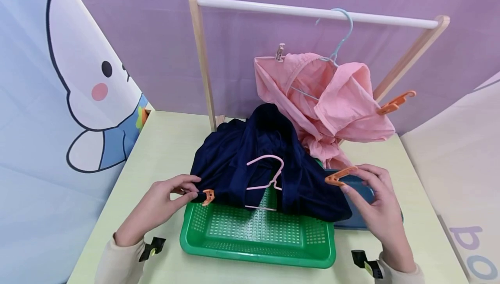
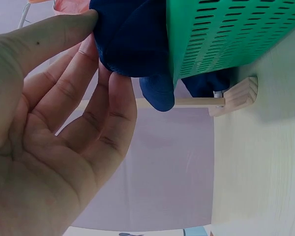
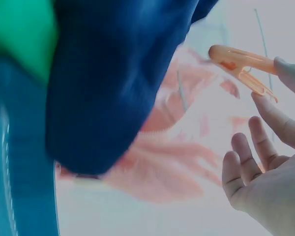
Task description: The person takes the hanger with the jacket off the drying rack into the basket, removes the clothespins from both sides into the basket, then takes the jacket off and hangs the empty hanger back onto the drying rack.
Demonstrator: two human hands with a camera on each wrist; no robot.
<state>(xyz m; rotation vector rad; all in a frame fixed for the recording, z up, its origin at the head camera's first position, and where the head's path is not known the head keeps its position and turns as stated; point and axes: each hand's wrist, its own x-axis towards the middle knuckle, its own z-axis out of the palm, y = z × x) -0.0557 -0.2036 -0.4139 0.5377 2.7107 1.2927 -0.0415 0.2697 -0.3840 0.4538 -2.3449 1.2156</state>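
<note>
A dark navy garment (image 1: 230, 162), open at the front, lies over the back of the green basket (image 1: 258, 260). A pink hanger (image 1: 269, 184) sits inside it, hook showing at the opening. My left hand (image 1: 164, 201) pinches the garment's left end between thumb and fingers, close to an orange clip (image 1: 208, 197) fastened on its edge. Between thumb and index finger, my right hand (image 1: 380, 201) holds a second orange clip (image 3: 243, 64). That clip is beside the garment's right end and looks apart from it in the right wrist view. The other right fingers are loosely bent.
Behind stands a rack with a white bar (image 1: 273, 8) and wooden posts. A pink garment (image 1: 343, 93) hangs there on a light blue hanger (image 1: 345, 36), carrying an orange clip (image 1: 396, 103) and a metal clip (image 1: 279, 52). A blue tray (image 1: 353, 219) lies right of the basket.
</note>
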